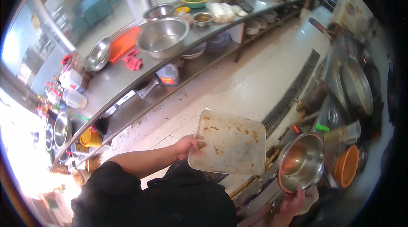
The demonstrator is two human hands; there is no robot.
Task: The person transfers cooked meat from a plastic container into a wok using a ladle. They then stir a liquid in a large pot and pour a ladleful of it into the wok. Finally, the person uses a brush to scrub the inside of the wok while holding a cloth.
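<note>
My left hand (187,148) grips the left side of a shallow translucent plastic tray (232,163), which is tilted so its inside faces me. Brown food residue is smeared and dotted across the tray's bottom. Lower right, my right hand (292,200) holds the near rim of a stainless steel bowl (306,166), its thumb over the edge. The bowl leans with its mouth partly towards me and looks to hold little or nothing. A pale, crumpled-looking item (310,200) lies beside that hand; what it is I cannot tell.
Along the left runs a steel worktable (110,91) with a large metal basin (163,37), a pink cloth (132,60) and an orange board (124,43). An orange plastic bowl (346,166) and a wok (358,86) are on the right. A drain grate (291,94) crosses the tiled floor.
</note>
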